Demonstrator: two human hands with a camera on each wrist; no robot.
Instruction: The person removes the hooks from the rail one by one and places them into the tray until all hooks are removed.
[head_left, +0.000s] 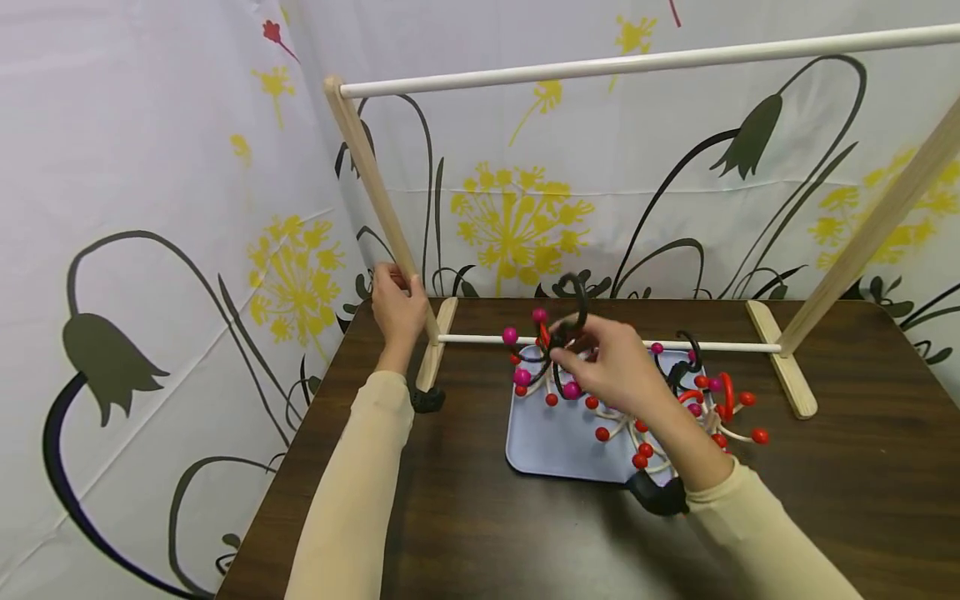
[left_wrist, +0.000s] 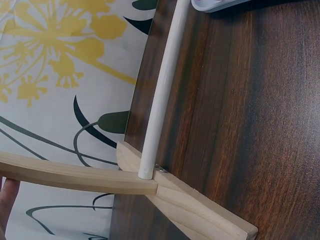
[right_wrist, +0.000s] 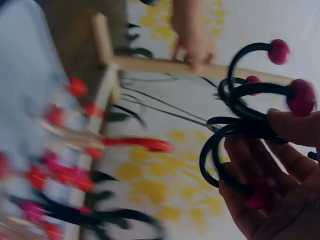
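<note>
My right hand (head_left: 618,362) pinches a black hook piece (right_wrist: 240,122) by its middle, above the tray. Several curved arms with magenta balls on their ends spread from this piece, and a bare hook curves up at its top. At the left, my left hand (head_left: 399,308) holds the pale wooden post (head_left: 378,187) of a stand a little above its foot. Only a finger (left_wrist: 7,200) of that hand shows beside the post in the left wrist view. More pieces, pale with red balls (head_left: 645,450) and black with magenta ones, lie on the tray, partly hidden behind my right forearm.
A blue-grey tray (head_left: 555,454) stands on the dark wood table (head_left: 465,517). The stand has a white top bar (head_left: 637,64), a low white rod (left_wrist: 162,95), wooden feet (head_left: 783,362) and a right post (head_left: 885,217). Behind it hangs a flower-print curtain (head_left: 187,150).
</note>
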